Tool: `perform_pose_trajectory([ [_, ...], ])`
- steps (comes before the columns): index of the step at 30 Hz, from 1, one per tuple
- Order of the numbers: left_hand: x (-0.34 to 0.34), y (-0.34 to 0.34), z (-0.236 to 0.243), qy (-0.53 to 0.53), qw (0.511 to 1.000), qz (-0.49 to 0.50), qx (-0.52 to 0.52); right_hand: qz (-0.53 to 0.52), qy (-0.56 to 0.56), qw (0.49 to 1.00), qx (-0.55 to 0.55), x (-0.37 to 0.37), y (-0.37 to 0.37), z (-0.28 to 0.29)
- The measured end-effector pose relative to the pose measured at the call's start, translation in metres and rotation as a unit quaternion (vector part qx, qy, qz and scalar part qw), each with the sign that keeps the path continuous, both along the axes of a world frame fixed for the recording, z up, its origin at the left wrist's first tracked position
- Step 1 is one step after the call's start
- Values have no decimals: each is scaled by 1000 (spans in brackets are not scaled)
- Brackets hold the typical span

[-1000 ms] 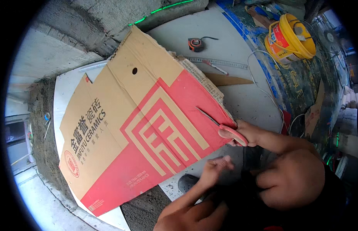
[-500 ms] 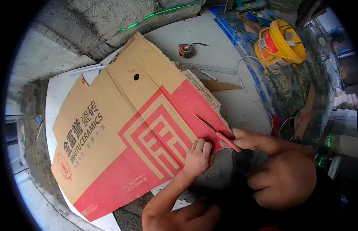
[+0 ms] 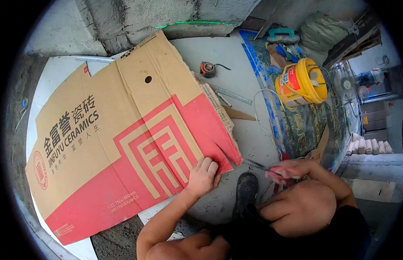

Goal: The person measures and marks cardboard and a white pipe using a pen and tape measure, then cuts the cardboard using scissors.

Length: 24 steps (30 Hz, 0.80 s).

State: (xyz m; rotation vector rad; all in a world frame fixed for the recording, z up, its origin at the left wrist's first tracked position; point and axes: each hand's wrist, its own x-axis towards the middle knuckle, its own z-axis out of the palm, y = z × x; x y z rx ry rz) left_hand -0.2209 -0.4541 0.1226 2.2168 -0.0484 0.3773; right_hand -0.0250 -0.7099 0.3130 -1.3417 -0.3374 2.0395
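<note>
A yellow bucket (image 3: 291, 89) sits past the right hand (image 3: 293, 170), well apart from it. The bucket tips a bit toward one side, and there is something grey inside, but it is too small to tell what it is.

The right hand is blurry. Its fingers are wrapped around the red handles of the scissors (image 3: 276, 172). The blades point left from that grip, toward the cardboard sheet (image 3: 108, 134), and their tips are just beside its corner, not in it. I cannot tell how wide the blades are spread.

The left hand (image 3: 204, 175) is curled tight on the near edge of the cardboard. Most of the big tan and red sheet lies left of that grip and past it. A slit (image 3: 224, 150) in the red part is just to the right of the left hand.

A dark shoe (image 3: 246, 190) is between the two grips. Past the left hand, beyond the cardboard's edge, are a tape measure (image 3: 207, 69), a metal ruler (image 3: 236, 95) and a pen (image 3: 224, 99)
</note>
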Motion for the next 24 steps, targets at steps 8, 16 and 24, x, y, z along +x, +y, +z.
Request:
perform_pose_trajectory([
  [8,-1,-2,-8,-11,999,17,45,90,-77,986,-119,-3,86,10],
  [16,6,-3,-3,-51,997,7,55,73,-64,968,-230,-4,127,-43],
  [24,9,1,9,-84,996,-4,27,60,-233,968,-77,-14,140,-79],
])
